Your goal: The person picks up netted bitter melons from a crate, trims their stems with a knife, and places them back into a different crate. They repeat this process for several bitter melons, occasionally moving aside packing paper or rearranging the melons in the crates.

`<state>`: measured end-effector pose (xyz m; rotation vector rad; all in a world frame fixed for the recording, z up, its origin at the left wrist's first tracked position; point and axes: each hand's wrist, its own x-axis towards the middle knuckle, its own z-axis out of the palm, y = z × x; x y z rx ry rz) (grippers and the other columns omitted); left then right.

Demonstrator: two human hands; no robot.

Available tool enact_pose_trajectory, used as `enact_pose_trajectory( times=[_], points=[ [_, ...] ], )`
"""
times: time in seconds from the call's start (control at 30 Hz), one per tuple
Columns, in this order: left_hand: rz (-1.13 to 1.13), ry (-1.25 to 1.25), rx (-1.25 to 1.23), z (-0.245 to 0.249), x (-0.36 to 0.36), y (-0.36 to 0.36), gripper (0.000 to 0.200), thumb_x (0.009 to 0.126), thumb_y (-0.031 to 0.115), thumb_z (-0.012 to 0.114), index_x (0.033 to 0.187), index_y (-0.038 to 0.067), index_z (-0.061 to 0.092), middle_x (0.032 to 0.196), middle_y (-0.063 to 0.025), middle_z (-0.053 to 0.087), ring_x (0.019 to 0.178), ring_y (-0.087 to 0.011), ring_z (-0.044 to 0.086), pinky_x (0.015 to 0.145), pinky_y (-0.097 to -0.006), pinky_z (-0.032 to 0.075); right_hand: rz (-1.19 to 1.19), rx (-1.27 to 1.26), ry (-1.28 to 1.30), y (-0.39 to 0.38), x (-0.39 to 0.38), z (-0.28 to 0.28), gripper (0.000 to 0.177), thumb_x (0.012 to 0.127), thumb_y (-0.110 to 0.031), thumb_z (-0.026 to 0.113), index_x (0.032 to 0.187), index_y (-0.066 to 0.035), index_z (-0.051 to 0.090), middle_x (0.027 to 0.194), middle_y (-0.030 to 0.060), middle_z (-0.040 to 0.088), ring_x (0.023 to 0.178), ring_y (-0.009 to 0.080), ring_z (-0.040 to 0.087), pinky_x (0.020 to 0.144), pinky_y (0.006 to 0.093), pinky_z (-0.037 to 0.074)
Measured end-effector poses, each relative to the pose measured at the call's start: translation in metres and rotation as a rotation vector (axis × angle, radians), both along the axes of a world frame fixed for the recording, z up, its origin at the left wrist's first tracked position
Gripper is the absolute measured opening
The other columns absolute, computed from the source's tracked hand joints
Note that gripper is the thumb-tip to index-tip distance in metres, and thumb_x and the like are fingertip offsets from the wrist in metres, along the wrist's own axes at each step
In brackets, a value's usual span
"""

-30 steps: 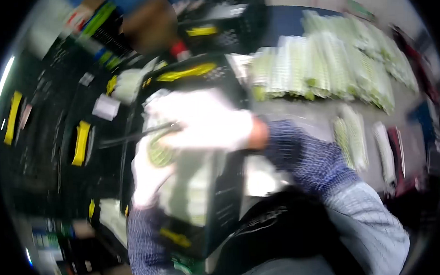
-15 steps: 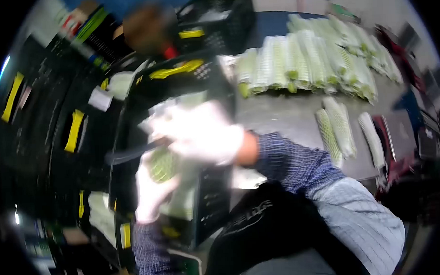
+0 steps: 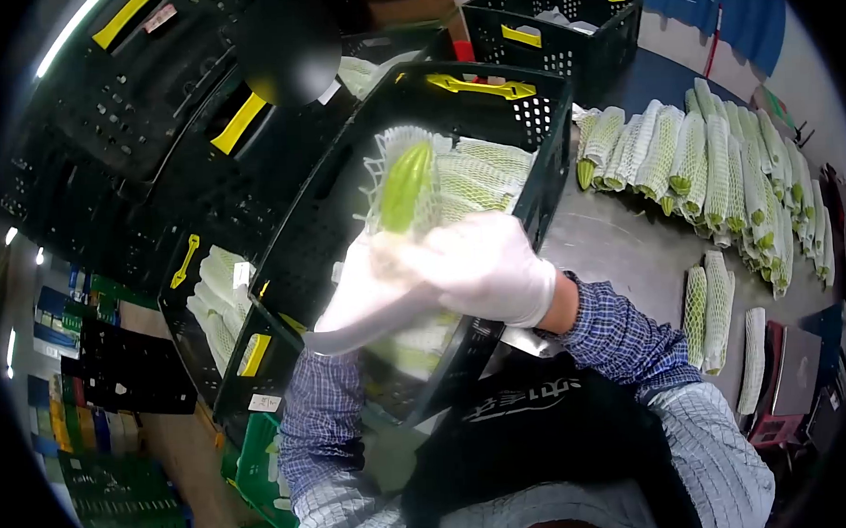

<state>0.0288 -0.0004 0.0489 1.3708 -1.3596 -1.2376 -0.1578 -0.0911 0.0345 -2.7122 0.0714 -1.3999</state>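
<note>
A green, ridged gourd, like a loofah, points upward with white foam netting around it. My left hand, in a white glove, is closed round its lower part. My right hand, also gloved, touches the gourd's lower end and is closed on a knife, partly blurred. The grey knife blade sticks out to the left, in front of my left hand. Below both hands is a dark green crate with netted gourds lying in it.
Several netted gourds are piled on the metal table at right, with a few lying nearer. Another crate stands behind. Tall black crates and a crate of netted gourds are at left.
My view has swung left, so the crate and table appear further right. The gourd is now raised upright in my left hand. The knife blade now lies lower, across my left hand.
</note>
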Motion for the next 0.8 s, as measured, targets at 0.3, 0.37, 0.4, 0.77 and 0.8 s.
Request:
enact_pose_trajectory(
  times=[0.3, 0.37, 0.4, 0.77, 0.8],
  points=[
    [0.137, 0.268, -0.127, -0.007, -0.010, 0.002, 0.058, 0.083, 0.022, 0.076, 0.131, 0.001, 0.051, 0.115, -0.0140, 0.064, 0.107, -0.0223, 0.063, 0.094, -0.0360, 0.054, 0.018, 0.109, -0.122, 0.008, -0.002, 0.004, 0.014, 0.071, -0.018, 0.071, 0.083, -0.013, 0.064, 0.066, -0.0007, 0.056, 0.055, 0.0158, 0.058, 0.050, 0.0289, 0.044],
    [0.159, 0.303, -0.115, -0.011, -0.005, 0.004, 0.057, 0.083, 0.023, 0.075, 0.130, 0.001, 0.051, 0.114, -0.0139, 0.064, 0.106, -0.0223, 0.063, 0.094, -0.0361, 0.054, 0.084, 0.260, -0.073, 0.011, 0.002, -0.002, 0.023, 0.065, -0.013, 0.072, 0.087, -0.012, 0.068, 0.066, 0.0011, 0.058, 0.057, 0.0198, 0.060, 0.053, 0.0313, 0.046],
    [0.169, 0.323, -0.109, -0.012, -0.002, 0.005, 0.057, 0.083, 0.023, 0.075, 0.130, 0.001, 0.052, 0.113, -0.0138, 0.064, 0.106, -0.0223, 0.063, 0.093, -0.0362, 0.054, 0.118, 0.336, -0.049, 0.011, 0.003, -0.005, 0.028, 0.062, -0.010, 0.073, 0.090, -0.012, 0.070, 0.065, 0.0019, 0.059, 0.057, 0.0217, 0.061, 0.055, 0.0326, 0.047],
    [0.248, 0.447, -0.069, -0.028, 0.004, 0.008, 0.053, 0.082, 0.029, 0.075, 0.123, 0.004, 0.053, 0.108, -0.0130, 0.063, 0.100, -0.0223, 0.062, 0.089, -0.0368, 0.054, 0.069, 0.428, -0.048, 0.002, 0.005, 0.003, 0.020, 0.069, -0.016, 0.079, 0.082, -0.011, 0.064, 0.064, 0.0028, 0.061, 0.054, 0.0223, 0.062, 0.053, 0.0315, 0.048],
    [0.254, 0.456, -0.067, -0.031, 0.005, 0.009, 0.052, 0.082, 0.029, 0.075, 0.122, 0.004, 0.054, 0.107, -0.0129, 0.063, 0.099, -0.0223, 0.062, 0.089, -0.0369, 0.054, 0.096, 0.446, -0.058, 0.002, 0.007, 0.000, 0.021, 0.069, -0.016, 0.079, 0.083, -0.011, 0.064, 0.064, 0.0029, 0.062, 0.055, 0.0218, 0.063, 0.053, 0.0311, 0.048]
  ],
)
